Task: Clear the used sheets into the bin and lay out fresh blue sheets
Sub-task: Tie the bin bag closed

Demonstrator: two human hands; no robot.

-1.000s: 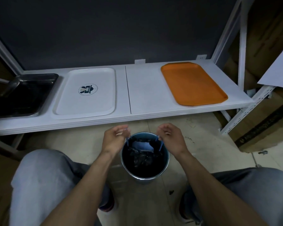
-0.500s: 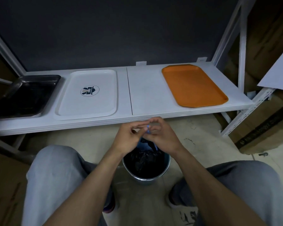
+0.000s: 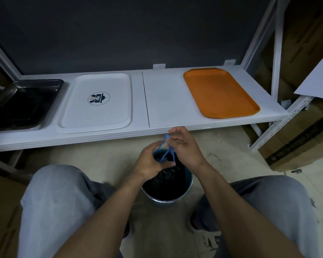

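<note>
A long white shelf (image 3: pixel 164 101) carries three trays side by side. A black tray (image 3: pixel 22 105) sits at the left end, with a white tray (image 3: pixel 116 86) bearing a round emblem just beside it. An orange tray (image 3: pixel 218 92) lies well apart near the right end. A thin seam (image 3: pixel 145 99) divides the shelf between the white and orange trays. On the pale floor (image 3: pixel 222 146) below stand a round bin (image 3: pixel 175 199) and, at right, a cardboard box (image 3: pixel 296 142).

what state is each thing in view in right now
left hand, grips the blue drawstrings low
right hand, pinches the blue drawstrings at the top
blue drawstrings, pulled up taut from the black bag
black bag, in the bin, neck gathered
bin, upright on the floor
white tray, on the shelf, no sheet
orange tray, on the shelf, no sheet
black tray, too dark to tell
</note>
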